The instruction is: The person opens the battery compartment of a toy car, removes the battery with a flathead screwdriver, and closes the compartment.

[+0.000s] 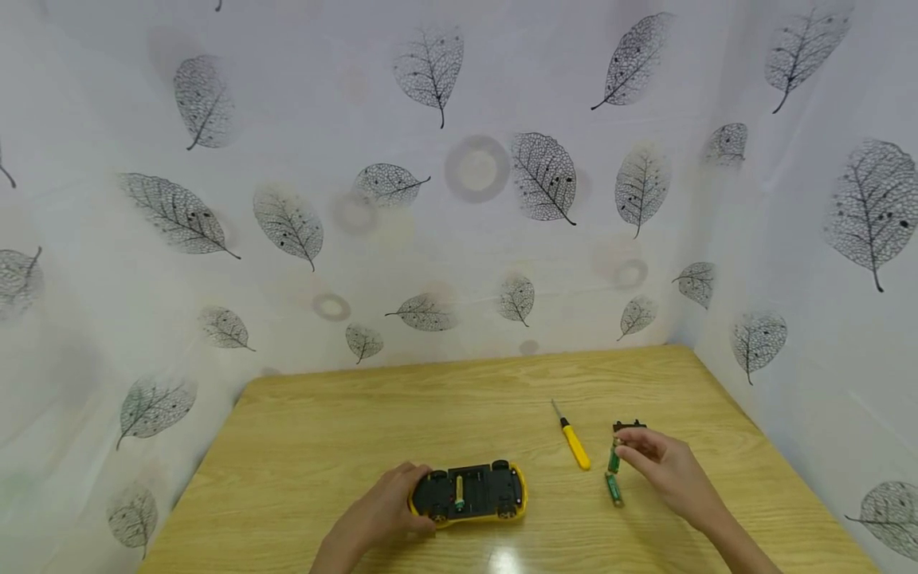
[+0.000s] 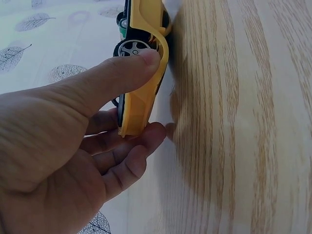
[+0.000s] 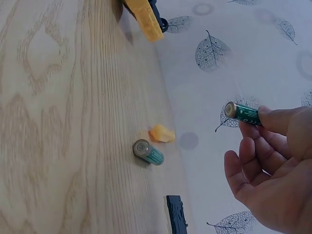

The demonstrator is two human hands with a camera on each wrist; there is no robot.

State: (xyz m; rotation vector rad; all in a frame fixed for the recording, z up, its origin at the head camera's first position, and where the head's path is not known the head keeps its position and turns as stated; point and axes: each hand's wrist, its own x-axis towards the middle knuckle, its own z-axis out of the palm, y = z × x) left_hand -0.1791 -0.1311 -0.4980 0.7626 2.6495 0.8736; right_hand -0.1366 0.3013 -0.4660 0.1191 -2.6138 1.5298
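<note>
A yellow toy car (image 1: 480,488) lies upside down on the table, its black underside up. My left hand (image 1: 383,506) grips its left end, with the thumb beside a wheel (image 2: 134,48) in the left wrist view. One green battery (image 1: 460,493) sits crosswise in the open slot of the underside. To the right, my right hand (image 1: 670,472) pinches a second green battery (image 3: 242,113) by one end between thumb and fingers, raised over the table. A third green battery (image 1: 613,490) lies on the wood just below it.
A screwdriver (image 1: 576,446) with a yellow handle lies between the car and the batteries. Behind the right hand's fingers is a small black plastic cover (image 3: 176,214). Leaf-printed white curtains (image 1: 445,239) surround the wooden table (image 1: 344,414).
</note>
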